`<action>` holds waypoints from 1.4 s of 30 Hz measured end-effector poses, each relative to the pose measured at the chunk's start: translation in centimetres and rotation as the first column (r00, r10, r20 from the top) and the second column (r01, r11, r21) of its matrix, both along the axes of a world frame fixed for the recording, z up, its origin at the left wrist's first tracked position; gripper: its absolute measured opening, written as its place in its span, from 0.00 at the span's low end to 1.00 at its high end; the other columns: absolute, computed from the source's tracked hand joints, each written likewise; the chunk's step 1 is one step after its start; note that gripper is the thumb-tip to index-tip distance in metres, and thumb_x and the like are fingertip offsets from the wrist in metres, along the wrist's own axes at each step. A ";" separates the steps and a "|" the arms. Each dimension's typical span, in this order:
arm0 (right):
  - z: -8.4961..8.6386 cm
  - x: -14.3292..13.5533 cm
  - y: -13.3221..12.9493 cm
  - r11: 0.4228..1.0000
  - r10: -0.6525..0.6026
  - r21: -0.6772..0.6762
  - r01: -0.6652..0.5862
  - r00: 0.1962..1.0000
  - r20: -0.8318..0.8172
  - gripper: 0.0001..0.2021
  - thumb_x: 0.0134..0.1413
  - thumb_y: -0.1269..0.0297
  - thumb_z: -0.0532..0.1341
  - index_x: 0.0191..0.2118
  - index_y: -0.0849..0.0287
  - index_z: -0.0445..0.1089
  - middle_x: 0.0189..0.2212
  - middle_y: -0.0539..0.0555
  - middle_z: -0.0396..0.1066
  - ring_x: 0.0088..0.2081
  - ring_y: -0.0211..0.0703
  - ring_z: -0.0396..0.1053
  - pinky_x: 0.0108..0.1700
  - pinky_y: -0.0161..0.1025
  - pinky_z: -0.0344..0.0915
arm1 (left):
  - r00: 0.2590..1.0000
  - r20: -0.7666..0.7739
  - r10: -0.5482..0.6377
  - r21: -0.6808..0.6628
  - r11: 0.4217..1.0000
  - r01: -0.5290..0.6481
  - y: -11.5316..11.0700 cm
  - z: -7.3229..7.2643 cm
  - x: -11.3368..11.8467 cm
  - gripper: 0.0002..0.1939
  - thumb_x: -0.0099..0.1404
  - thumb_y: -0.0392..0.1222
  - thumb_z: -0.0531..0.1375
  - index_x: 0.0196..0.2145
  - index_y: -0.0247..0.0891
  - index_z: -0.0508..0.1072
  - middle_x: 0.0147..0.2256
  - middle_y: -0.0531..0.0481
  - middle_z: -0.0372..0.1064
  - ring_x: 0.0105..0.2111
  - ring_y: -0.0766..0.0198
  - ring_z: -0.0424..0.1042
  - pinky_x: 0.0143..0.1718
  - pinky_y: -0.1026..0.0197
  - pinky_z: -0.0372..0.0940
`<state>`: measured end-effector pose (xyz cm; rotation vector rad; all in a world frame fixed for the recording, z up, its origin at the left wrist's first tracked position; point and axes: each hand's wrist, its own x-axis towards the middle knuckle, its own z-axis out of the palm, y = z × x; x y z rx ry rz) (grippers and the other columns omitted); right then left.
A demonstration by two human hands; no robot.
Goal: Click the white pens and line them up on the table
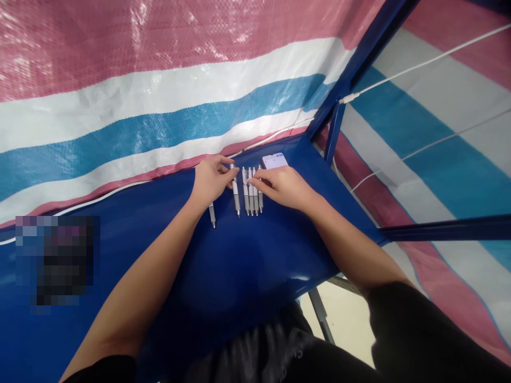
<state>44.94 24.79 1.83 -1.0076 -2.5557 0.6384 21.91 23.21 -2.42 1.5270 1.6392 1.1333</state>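
Note:
Several grey-and-white pens (250, 196) lie side by side on the blue table (239, 276), tips pointing toward me. My left hand (211, 180) rests on the left part of the row, its fingertips on one pen (235, 194), and another pen (212, 214) sticks out from under its palm. My right hand (284, 186) lies flat at the right end of the row, fingers touching the tops of the pens. Neither hand lifts a pen off the table.
A phone (274, 160) with a lit screen lies just beyond my right hand near the table's far corner. A striped pink, white and blue tarp (159, 106) forms the wall behind. White cables (419, 64) run along it. A blue frame post (333, 130) stands at the right.

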 end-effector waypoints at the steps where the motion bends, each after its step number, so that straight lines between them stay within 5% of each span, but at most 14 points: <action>1: 0.0 0.0 0.0 1.000 -0.003 0.003 0.003 1.000 -0.005 0.24 0.79 0.47 0.52 0.38 0.58 0.76 0.27 0.53 0.72 0.30 0.43 0.65 0.37 0.39 0.53 | 1.000 -0.008 -0.001 0.000 1.000 0.001 0.0 0.1 0.0 0.10 0.64 0.43 0.70 0.42 0.39 0.80 0.23 0.52 0.77 0.22 0.59 0.78 0.29 0.58 0.71; 9: 0.1 0.5 0.3 1.000 -0.017 0.003 0.017 0.991 -0.135 0.33 0.79 0.38 0.45 0.45 0.59 0.77 0.32 0.55 0.75 0.35 0.45 0.71 0.40 0.39 0.57 | 0.997 -0.073 -0.009 -0.018 1.000 0.007 0.2 0.0 0.3 0.10 0.63 0.42 0.69 0.42 0.41 0.78 0.22 0.55 0.76 0.21 0.57 0.78 0.30 0.57 0.70; 16: 0.7 -0.4 -0.9 0.983 -0.116 0.167 0.075 0.961 0.250 0.24 0.80 0.49 0.54 0.39 0.60 0.77 0.35 0.59 0.79 0.35 0.47 0.72 0.34 0.42 0.46 | 0.997 -0.079 -0.025 -0.016 1.000 0.024 0.3 -0.2 0.6 0.08 0.64 0.42 0.68 0.41 0.41 0.78 0.21 0.55 0.76 0.21 0.57 0.78 0.35 0.54 0.74; 19: 1.2 -0.9 -2.0 0.981 -0.103 0.190 0.037 0.932 0.347 0.19 0.80 0.53 0.56 0.46 0.61 0.78 0.43 0.62 0.81 0.41 0.50 0.75 0.33 0.42 0.47 | 0.994 -0.104 -0.032 -0.022 0.999 0.029 0.3 -0.4 0.6 0.06 0.64 0.41 0.69 0.40 0.41 0.78 0.22 0.55 0.76 0.22 0.57 0.78 0.39 0.52 0.75; 30: 1.2 -1.6 -3.1 0.992 -0.062 0.130 0.005 0.896 0.440 0.17 0.79 0.55 0.58 0.50 0.63 0.78 0.47 0.63 0.79 0.43 0.52 0.76 0.36 0.44 0.59 | 0.974 -0.225 -0.037 0.035 0.998 0.046 0.3 -0.9 0.9 0.11 0.70 0.43 0.65 0.48 0.37 0.79 0.31 0.50 0.77 0.25 0.60 0.76 0.38 0.54 0.73; 34: 1.0 -1.8 -2.8 0.990 -0.019 0.137 -0.045 0.900 0.435 0.18 0.80 0.55 0.57 0.47 0.64 0.79 0.45 0.63 0.79 0.44 0.52 0.76 0.42 0.44 0.61 | 0.949 -0.315 -0.010 0.090 0.995 0.040 -1.1 0.6 -0.6 0.08 0.70 0.44 0.65 0.44 0.40 0.79 0.31 0.48 0.76 0.30 0.55 0.77 0.43 0.51 0.73; 37: 0.8 -1.7 -2.5 0.988 -0.012 0.147 -0.054 0.909 0.418 0.20 0.80 0.54 0.56 0.45 0.64 0.79 0.43 0.62 0.79 0.42 0.52 0.75 0.42 0.44 0.59 | 0.891 -0.439 0.111 0.102 0.992 -0.073 -3.0 1.4 -2.9 0.08 0.67 0.49 0.68 0.39 0.43 0.76 0.27 0.50 0.70 0.33 0.50 0.76 0.43 0.51 0.72; 42: 0.7 -1.7 -2.7 0.988 -0.025 0.151 -0.041 0.911 0.413 0.19 0.80 0.54 0.57 0.45 0.63 0.78 0.43 0.61 0.78 0.41 0.50 0.75 0.38 0.43 0.57 | 0.810 -0.582 0.070 -0.063 0.989 -0.131 -5.4 0.4 -4.6 0.18 0.64 0.56 0.71 0.44 0.44 0.72 0.25 0.50 0.70 0.30 0.47 0.76 0.38 0.50 0.71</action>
